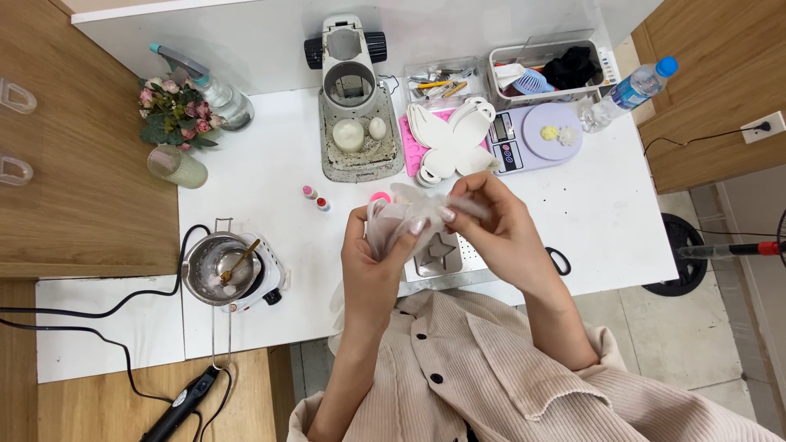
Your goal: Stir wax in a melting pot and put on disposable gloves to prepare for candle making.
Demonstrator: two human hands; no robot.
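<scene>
A crumpled clear plastic bag [399, 219] is held up over the white table [270, 188] by both hands. My left hand [372, 262] grips its lower left part with fingers curled around it. My right hand [491, 225] pinches the bag's top right edge. Below the hands lies a metal tray with a star-shaped mould [438, 255]. A small pink object [380, 197] peeks out just behind the bag.
A metal pot with a gold spoon [219, 268] sits on a small hotplate at the left. Two tiny dye bottles [316, 198], a white butterfly-shaped mould [454, 139], a scale [536, 137], a water bottle [626, 94], a flower bunch [172, 113] and a white machine [352, 106] stand behind.
</scene>
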